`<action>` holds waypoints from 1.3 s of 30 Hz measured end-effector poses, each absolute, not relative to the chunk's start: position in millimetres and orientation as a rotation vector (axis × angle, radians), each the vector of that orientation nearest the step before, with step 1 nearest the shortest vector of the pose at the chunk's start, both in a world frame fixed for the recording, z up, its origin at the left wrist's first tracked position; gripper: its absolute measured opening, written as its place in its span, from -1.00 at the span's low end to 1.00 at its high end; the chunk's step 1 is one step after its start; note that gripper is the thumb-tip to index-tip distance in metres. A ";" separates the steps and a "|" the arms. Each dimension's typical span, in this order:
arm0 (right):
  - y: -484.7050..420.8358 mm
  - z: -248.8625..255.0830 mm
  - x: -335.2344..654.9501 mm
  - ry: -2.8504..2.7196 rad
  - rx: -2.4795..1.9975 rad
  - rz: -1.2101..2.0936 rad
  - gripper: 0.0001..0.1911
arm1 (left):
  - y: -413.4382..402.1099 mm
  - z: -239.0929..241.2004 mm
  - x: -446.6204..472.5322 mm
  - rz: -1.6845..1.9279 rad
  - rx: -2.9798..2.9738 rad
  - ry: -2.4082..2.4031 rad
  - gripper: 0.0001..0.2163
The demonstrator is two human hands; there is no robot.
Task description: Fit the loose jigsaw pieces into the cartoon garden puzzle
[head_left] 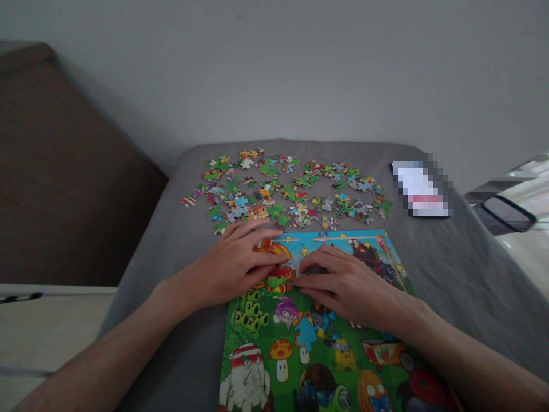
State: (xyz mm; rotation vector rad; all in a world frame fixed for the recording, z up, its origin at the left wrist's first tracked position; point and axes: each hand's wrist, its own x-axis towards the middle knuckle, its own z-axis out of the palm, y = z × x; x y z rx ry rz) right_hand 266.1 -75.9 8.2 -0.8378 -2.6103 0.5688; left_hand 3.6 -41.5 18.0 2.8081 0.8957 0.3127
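A colourful cartoon jigsaw board point(283, 346) lies on the grey surface in front of me, tilted slightly in view. My left hand point(234, 260) rests over its upper left corner, fingers stretched and apart, fingertips by an orange and red part of the picture. From the right, my right hand point(343, 280) reaches over the upper middle. Its thumb and fingers are pinched at the board, close to my left fingertips, on what looks like a small puzzle piece mostly hidden by them. A light blue patch point(305, 331) shows lower in the picture.
Many loose puzzle pieces point(240, 201) are spread beyond the board's far edge. A phone point(422, 189) with a blurred screen lies at the right on the grey cloth point(454, 269). A pale wall stands behind, and a dark wooden panel point(72, 171) at the left.
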 end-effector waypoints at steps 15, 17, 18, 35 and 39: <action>-77.0 11.6 267.1 -2.627 -0.796 0.566 -0.82 | -41.4 17.6 1.7 0.330 2.791 0.904 -0.72; -76.6 10.9 266.9 -2.623 -0.813 0.560 -0.81 | -41.5 17.6 1.7 0.333 2.789 0.905 -0.73; -76.3 10.4 266.9 -2.622 -0.820 0.559 -0.81 | -41.5 17.6 1.8 0.332 2.790 0.905 -0.73; -60.8 32.4 292.1 -2.518 -0.980 0.449 -0.78 | -38.9 17.0 -0.4 0.362 2.781 0.917 -0.75; -49.7 34.6 315.1 -2.503 -1.078 0.547 -0.73 | -37.2 14.8 -0.8 0.382 2.773 0.925 -0.73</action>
